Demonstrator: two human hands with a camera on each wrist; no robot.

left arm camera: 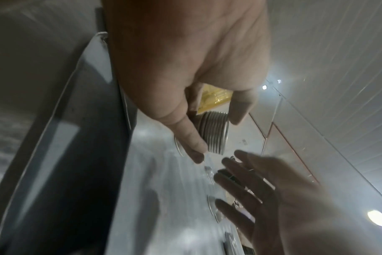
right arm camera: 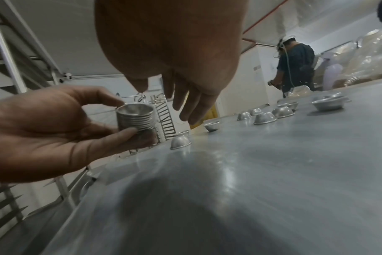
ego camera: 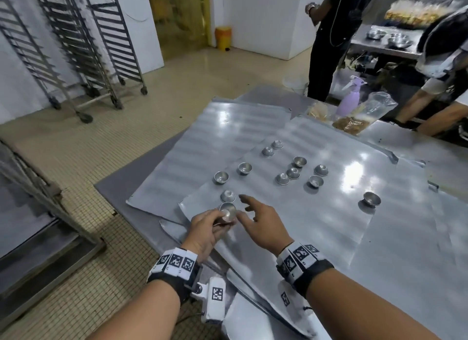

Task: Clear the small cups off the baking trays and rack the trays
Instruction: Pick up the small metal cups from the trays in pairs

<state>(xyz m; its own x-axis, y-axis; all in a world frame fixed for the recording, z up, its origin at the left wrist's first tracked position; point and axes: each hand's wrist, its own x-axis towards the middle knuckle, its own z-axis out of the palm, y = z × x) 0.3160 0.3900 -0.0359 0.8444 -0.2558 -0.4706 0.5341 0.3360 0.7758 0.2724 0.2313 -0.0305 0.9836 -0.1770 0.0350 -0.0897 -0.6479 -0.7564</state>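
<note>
- Fingers [right arm camera: 129,132] of the left hand [ego camera: 206,228] are curled round a nested stack of cups [right arm camera: 135,119], thumb on the rim, the stack held just above the near edge of the top baking tray [ego camera: 329,213].
- Left of the desk [ego camera: 114,187], empty tray racks [ego camera: 76,40] stand along the wall, well apart from the trays, so racking is judged a long way off.
- Moving right, the right hand [ego camera: 263,225] hovers palm-down just beside the stack, fingers [right arm camera: 186,107] loose and spread, gripping nothing, the index pointing toward the nearest upturned cup [ego camera: 228,196].
- Further right, loose cups [ego camera: 293,173] are scattered over the tray, some mouth-up, some mouth-down, and a lone cup [ego camera: 371,199] sits well apart toward the far side.
- A lower tray [ego camera: 202,137] lies under the top one, skewed, with two cups [ego camera: 221,177] on it.
- Risk, as a judgement: the stack is tall and held from the side, so adding a mouth-down cup without flipping it could jam or tip the pile.
- Risk again: the trays overlap loosely and overhang the desk edge, so a nudge from either wrist could slide one and send cups rolling to the floor.
- At far right, other people [ego camera: 331,35] work near a spray bottle [ego camera: 350,99] and bags, clear of the reach.
</note>
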